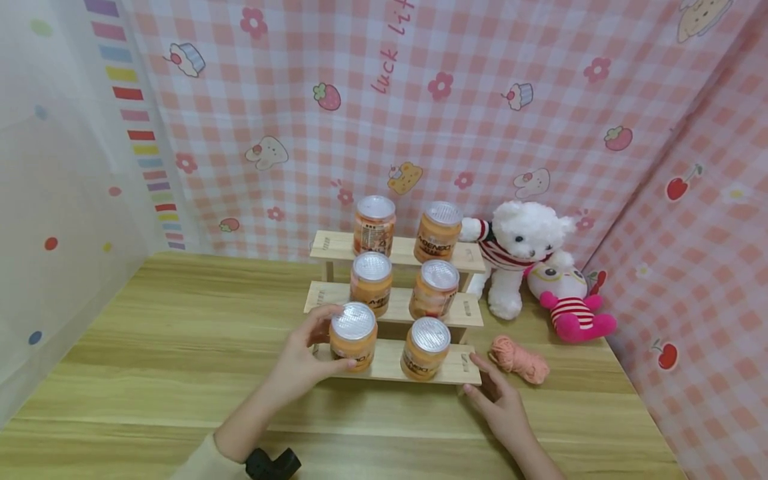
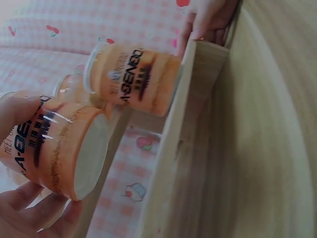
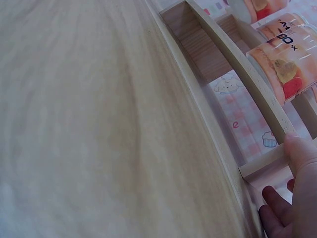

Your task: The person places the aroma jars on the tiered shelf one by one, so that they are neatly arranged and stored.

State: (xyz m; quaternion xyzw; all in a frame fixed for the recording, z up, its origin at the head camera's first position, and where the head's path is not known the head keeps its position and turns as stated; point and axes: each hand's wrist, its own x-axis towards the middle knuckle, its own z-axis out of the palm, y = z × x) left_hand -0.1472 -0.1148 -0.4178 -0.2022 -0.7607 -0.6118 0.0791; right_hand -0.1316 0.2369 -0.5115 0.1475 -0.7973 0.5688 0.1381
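Observation:
My left hand (image 1: pixel 303 360) grips an orange jar (image 1: pixel 354 343) with a clear lid, at the left of the lowest step of a wooden three-step rack (image 1: pixel 384 368). In the left wrist view, the pale bottom of this jar (image 2: pixel 91 156) shows, tilted and raised off the step. With thumb and fingers, my right hand (image 1: pixel 501 403) holds the right end of that same step; its thumb (image 3: pixel 299 148) lies on the corner. Near it, a second orange jar (image 1: pixel 425 353) stands on the lowest step.
Two jars each stand on the middle step (image 1: pixel 401 307) and top step (image 1: pixel 403 252). Right of the rack sit a white plush bear (image 1: pixel 528 233), a pink plush doll (image 1: pixel 576 317) and a skein of peach yarn (image 1: pixel 521 360). A checked curtain (image 1: pixel 360 127) hangs behind.

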